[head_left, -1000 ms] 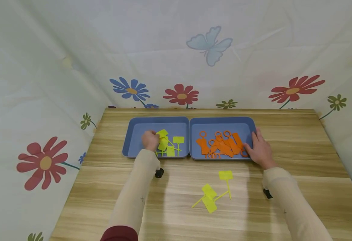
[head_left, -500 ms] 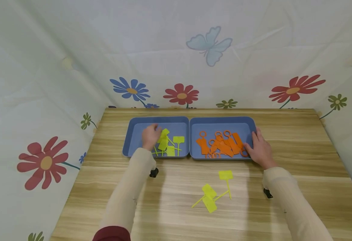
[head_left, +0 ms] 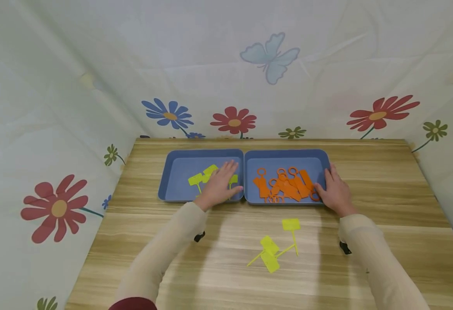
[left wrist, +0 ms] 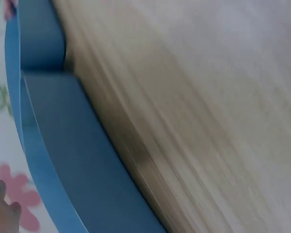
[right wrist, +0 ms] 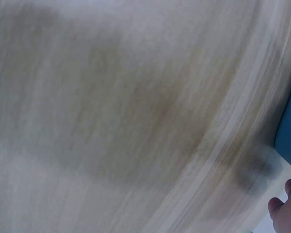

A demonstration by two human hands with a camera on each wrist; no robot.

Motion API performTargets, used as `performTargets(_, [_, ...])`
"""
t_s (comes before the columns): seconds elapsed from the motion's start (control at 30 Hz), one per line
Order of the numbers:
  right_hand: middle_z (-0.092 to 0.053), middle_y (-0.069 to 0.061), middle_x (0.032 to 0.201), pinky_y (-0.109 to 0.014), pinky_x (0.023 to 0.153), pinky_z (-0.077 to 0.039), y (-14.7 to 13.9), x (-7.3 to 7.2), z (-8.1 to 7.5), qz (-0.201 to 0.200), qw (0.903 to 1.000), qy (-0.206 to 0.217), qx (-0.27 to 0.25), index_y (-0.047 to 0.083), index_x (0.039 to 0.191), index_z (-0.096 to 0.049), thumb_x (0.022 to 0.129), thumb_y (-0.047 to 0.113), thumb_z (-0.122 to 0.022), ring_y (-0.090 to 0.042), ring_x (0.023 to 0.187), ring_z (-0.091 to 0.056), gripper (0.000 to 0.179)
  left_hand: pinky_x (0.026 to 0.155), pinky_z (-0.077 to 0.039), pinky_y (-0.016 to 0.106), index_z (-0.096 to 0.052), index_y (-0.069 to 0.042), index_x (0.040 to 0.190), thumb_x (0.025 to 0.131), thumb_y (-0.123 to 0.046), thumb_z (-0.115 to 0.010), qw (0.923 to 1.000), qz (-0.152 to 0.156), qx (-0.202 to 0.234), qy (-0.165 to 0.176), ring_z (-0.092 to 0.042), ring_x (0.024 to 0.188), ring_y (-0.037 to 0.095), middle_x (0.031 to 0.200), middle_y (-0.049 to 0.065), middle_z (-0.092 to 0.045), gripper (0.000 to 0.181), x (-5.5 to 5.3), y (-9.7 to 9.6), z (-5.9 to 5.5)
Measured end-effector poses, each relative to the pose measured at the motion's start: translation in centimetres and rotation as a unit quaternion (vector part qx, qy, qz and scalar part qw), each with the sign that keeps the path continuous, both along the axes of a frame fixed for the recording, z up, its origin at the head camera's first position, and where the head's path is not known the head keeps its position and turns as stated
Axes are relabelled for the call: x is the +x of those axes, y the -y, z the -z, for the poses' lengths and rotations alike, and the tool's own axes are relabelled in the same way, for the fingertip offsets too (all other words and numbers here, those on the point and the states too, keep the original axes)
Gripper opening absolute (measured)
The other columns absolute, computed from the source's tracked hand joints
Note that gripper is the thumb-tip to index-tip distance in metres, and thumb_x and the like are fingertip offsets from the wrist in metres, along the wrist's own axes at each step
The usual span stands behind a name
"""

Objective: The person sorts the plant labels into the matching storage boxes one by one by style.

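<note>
In the head view my left hand [head_left: 219,185] is spread, fingers extended, over the right half of the left blue tray [head_left: 175,174]. Beneath and beside it lie yellow T-shaped plant labels [head_left: 196,179], some hidden by the hand. At the right end of the right blue tray [head_left: 251,162], my right hand [head_left: 336,193] grips the side wall, thumb across the rim and fingers along the outside. Inside that tray lie several orange tags with ring ends [head_left: 288,189]. Only fingertips show in the left wrist view [left wrist: 0,194] and right wrist view.
The trays stand side by side, touching, on a wood-grain table [head_left: 226,275]. Several more yellow plant labels [head_left: 270,254] lie in front of the right tray. A white flowered sheet [head_left: 311,86] hangs behind and around the table.
My left hand has released the yellow labels and moved right, its fingers now spread. A label's head has come into view at the left of the pile. My right hand stays put.
</note>
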State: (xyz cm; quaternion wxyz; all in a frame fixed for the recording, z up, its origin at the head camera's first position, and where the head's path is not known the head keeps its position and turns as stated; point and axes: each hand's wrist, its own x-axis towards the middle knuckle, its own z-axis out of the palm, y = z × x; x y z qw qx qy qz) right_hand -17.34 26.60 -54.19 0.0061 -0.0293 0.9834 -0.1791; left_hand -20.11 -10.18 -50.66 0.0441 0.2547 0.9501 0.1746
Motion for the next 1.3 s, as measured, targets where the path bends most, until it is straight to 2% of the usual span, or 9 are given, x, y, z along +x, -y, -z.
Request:
performTargets(0.1, [0.0,-0.025,0.146,-0.06,0.096,-0.023,-0.1,-0.1,0.2,-0.001,1.0,-0.003,0.001,-0.011,0.136,-0.019,0.091,0.04,-0.038,-0.048,0.124,-0.022,0.07,0.107,-0.016,0.051,-0.011,-0.016,0.143,0.084,-0.048,-0.051,0.9964,0.072,-0.037,-0.027,-0.008,0.138,0.024,0.15,0.007,-0.009,0.079,1.2,-1.2,-0.1])
performTargets(0.17, [0.0,-0.025,0.146,-0.06,0.096,-0.024,-0.1,-0.1,0.2,-0.001,1.0,-0.003,0.001,-0.011,0.136,-0.019,0.091,0.04,-0.038,-0.048,0.124,-0.022,0.07,0.108,-0.016,0.051,-0.011,-0.017,0.144,0.083,-0.05,-0.051,0.9895,0.12,-0.061,-0.053,-0.007,0.138,0.024,0.15,0.006,-0.007,0.08,2.0,-2.0,0.1])
performTargets(0.3, [0.0,-0.025,0.146,-0.06,0.096,-0.024,0.0,0.0,0.1,0.0,1.0,0.001,0.002,-0.01,0.136,-0.018,0.091,0.04,-0.039,-0.048,0.125,-0.022,0.07,0.109,-0.015,0.049,-0.012,-0.019,0.144,0.079,-0.057,-0.051,0.9694,0.205,-0.103,-0.088,-0.004,0.138,0.023,0.15,0.005,-0.005,0.085,3.6,-3.5,0.7])
performTargets(0.37, [0.0,-0.024,0.146,-0.059,0.097,-0.024,0.0,-0.1,0.1,0.001,1.0,0.003,0.003,-0.01,0.136,-0.018,0.091,0.04,-0.039,-0.047,0.125,-0.021,0.07,0.109,-0.013,0.049,-0.009,-0.021,0.144,0.077,-0.061,-0.05,0.9574,0.242,-0.127,-0.093,-0.001,0.138,0.022,0.15,0.005,-0.005,0.088,4.5,-4.1,0.9])
performTargets(0.57, [-0.001,-0.025,0.146,-0.059,0.097,-0.024,-0.1,-0.1,0.1,0.003,1.0,0.0,0.005,-0.01,0.136,-0.019,0.091,0.038,-0.04,-0.047,0.126,-0.021,0.069,0.11,-0.01,0.047,-0.004,-0.021,0.144,0.077,-0.067,-0.042,0.9257,0.321,-0.177,-0.093,0.003,0.138,0.02,0.151,0.002,0.003,0.089,6.9,-5.2,1.5])
performTargets(0.7, [-0.003,-0.026,0.146,-0.059,0.096,-0.026,0.0,0.0,0.1,0.001,1.0,-0.005,0.004,-0.011,0.136,-0.02,0.091,0.038,-0.041,-0.048,0.124,-0.023,0.069,0.111,-0.01,0.045,-0.006,-0.018,0.144,0.078,-0.069,-0.038,0.913,0.344,-0.195,-0.1,0.001,0.138,0.02,0.151,0.002,0.001,0.089,8.0,-5.7,2.2])
performTargets(0.87, [-0.003,-0.026,0.146,-0.059,0.096,-0.025,0.0,0.0,0.1,0.001,1.0,-0.006,0.0,-0.011,0.136,-0.02,0.091,0.036,-0.042,-0.048,0.124,-0.022,0.069,0.11,-0.014,0.045,-0.011,-0.017,0.144,0.079,-0.069,-0.035,0.9058,0.353,-0.206,-0.111,-0.005,0.138,0.02,0.15,0.003,-0.006,0.086,8.7,-6.0,3.5])
performTargets(1.1, [-0.001,-0.024,0.146,-0.059,0.097,-0.024,0.0,-0.2,0.4,0.003,1.0,-0.005,-0.002,-0.01,0.136,-0.019,0.09,0.036,-0.042,-0.047,0.125,-0.022,0.069,0.111,-0.011,0.044,-0.009,-0.018,0.144,0.079,-0.07,-0.031,0.8952,0.36,-0.243,-0.101,0.0,0.138,0.017,0.151,-0.001,-0.001,0.086,9.2,-5.8,4.5])
performTargets(1.3, [-0.001,-0.024,0.146,-0.059,0.097,-0.024,-0.1,-0.2,0.4,0.002,1.0,-0.005,-0.005,-0.01,0.136,-0.02,0.09,0.036,-0.041,-0.047,0.125,-0.021,0.069,0.111,-0.012,0.043,-0.017,-0.019,0.143,0.078,-0.071,-0.028,0.8942,0.357,-0.252,-0.095,-0.001,0.138,0.016,0.15,-0.002,-0.003,0.083,9.1,-5.3,5.0])
